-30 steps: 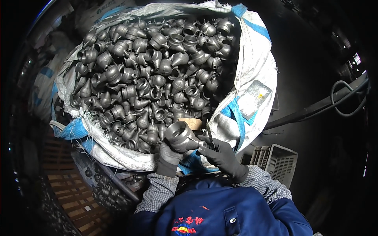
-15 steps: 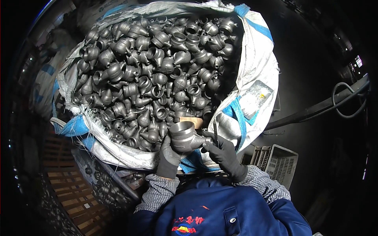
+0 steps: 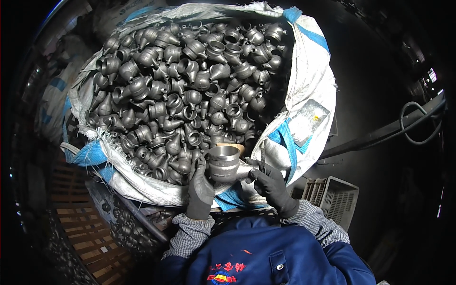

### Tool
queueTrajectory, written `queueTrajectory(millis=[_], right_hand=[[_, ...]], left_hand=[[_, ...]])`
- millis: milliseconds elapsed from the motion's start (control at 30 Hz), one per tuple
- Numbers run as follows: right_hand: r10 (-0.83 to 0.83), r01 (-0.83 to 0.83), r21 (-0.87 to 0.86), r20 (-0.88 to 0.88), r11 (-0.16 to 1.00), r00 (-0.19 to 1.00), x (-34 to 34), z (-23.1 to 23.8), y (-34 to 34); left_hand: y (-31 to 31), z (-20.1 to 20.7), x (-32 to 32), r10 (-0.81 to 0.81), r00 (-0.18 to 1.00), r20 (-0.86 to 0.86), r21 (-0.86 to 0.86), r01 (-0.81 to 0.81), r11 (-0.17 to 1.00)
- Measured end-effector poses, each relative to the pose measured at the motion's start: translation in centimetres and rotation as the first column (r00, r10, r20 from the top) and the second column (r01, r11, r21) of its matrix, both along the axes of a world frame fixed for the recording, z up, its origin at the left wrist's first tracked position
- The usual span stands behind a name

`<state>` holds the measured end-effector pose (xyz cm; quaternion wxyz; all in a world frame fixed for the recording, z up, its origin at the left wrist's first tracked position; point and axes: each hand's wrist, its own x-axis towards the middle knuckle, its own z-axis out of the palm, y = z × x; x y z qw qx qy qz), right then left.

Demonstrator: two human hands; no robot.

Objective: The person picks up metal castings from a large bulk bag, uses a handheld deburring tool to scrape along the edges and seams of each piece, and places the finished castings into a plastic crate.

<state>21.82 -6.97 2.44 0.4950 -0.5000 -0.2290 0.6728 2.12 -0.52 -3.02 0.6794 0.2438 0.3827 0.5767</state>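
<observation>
A dark grey metal casting (image 3: 224,167), with a round open mouth facing up and a narrow spout to the right, is between my gloved hands at the bag's near edge. My right hand (image 3: 271,186) is closed around its spout. A thin dark rod (image 3: 262,164) stands up at those fingers; its kind is unclear. My left hand (image 3: 201,187) rests against the casting's left side, fingers bent upward along it, partly hidden. Behind the casting shows a piece of light wood (image 3: 235,146), mostly covered.
A large white woven bag (image 3: 311,61) with blue straps holds a heap of similar castings (image 3: 190,95). On the right are a grey plastic crate (image 3: 339,197) and a metal bar (image 3: 375,135). Brown slatted crating (image 3: 90,232) and more small castings (image 3: 130,232) lie lower left.
The casting has turned so its mouth points more upward, and it has shifted slightly right. My left hand has lowered and moved a little left; my right hand keeps the spout.
</observation>
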Motion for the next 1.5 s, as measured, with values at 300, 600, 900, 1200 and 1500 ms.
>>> queueTrajectory(millis=[300,600,900,1200,1500], right_hand=[[0.019,-0.021,-0.018,-0.082,1.0,0.996,0.2,-0.7,0.0],[0.02,-0.078,0.216,0.257,0.973,0.966,0.2,-2.6,-0.1],[0.169,-0.172,0.062,0.049,0.983,0.984,1.1,-4.4,-0.1],[0.089,-0.087,-0.065,0.022,0.994,0.996,0.2,-1.3,0.7],[0.223,-0.216,-0.061,0.145,0.974,0.964,0.4,-1.1,0.8]], left_hand=[[0.2,-0.8,-1.7,-0.16,0.986,0.047,0.188,0.148,0.971],[0.4,0.7,-2.1,-0.264,0.943,0.203,0.284,0.201,0.937],[0.3,2.0,-2.5,-0.265,0.95,0.167,0.216,0.228,0.95],[0.4,-0.1,-2.7,-0.126,0.991,0.043,0.166,0.117,0.979],[0.9,-2.4,-4.1,-0.082,0.992,-0.097,0.101,0.092,0.991]])
